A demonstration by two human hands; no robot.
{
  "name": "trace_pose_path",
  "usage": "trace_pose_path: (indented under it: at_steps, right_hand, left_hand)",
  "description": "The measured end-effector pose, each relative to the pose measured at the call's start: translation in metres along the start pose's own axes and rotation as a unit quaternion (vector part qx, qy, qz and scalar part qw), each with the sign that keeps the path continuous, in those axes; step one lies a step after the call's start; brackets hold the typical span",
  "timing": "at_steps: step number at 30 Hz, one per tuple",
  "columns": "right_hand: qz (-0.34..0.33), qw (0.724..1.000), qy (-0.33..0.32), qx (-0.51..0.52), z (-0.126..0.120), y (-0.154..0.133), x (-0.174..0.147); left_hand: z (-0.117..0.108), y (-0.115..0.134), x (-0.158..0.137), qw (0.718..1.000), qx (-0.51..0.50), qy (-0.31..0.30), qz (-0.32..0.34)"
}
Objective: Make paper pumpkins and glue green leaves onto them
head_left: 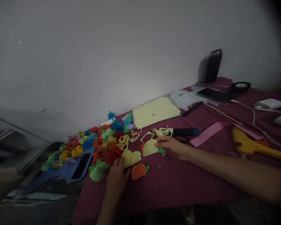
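Observation:
My right hand (170,147) pinches a pale yellow paper cutout (150,147), rounded on top with a straight lower edge. Orange paper shows behind its left side, and a green paper leaf (161,151) shows below my fingers. My left hand (116,176) lies at the table's near left, fingertips at a small pile of pale yellow cutouts (131,158), thumb spread apart. Just right of that thumb lies an orange cutout (139,171) with a green tip. Red paper pumpkin shapes (112,153) and a light green one (99,170) crowd beside my left hand.
Behind are yellow paper sheets (155,112), paper scraps (128,139) and a dark-handled tool (184,131). A yellow glue gun (253,145), pink strip (210,132), phone (214,94), tape roll (240,87) and black can (214,66) stand rightward. More paper shapes rest on a blue surface (61,178) at left.

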State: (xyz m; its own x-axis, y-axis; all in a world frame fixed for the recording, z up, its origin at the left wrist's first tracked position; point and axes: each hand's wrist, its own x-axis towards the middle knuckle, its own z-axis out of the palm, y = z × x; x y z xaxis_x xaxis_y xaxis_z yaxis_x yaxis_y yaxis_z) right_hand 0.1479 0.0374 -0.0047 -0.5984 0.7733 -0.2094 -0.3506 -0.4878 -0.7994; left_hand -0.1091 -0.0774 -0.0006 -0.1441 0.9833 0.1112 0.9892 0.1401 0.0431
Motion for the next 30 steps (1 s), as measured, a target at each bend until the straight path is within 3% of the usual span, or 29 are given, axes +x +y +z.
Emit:
trace_pose_path:
  at_steps: [6,20,25,30]
  right_hand:
    - [-0.063,0.998,0.018,0.004,-0.009,0.001,0.010]
    - [-0.047,0.999,-0.002,0.006,-0.008,0.000,0.003]
    - [0.009,1.000,-0.012,0.020,-0.011,-0.008,-0.007]
    - [0.112,0.992,-0.057,0.002,-0.011,-0.009,-0.020]
  left_hand:
    - [0.012,-0.007,-0.002,0.999,-0.033,0.025,0.000]
    - [0.025,-0.003,0.033,0.989,-0.095,0.049,0.106]
    - [0.017,0.004,0.032,0.986,-0.095,0.064,0.122]
    - [0.003,0.036,0.017,0.977,-0.114,0.063,0.166]
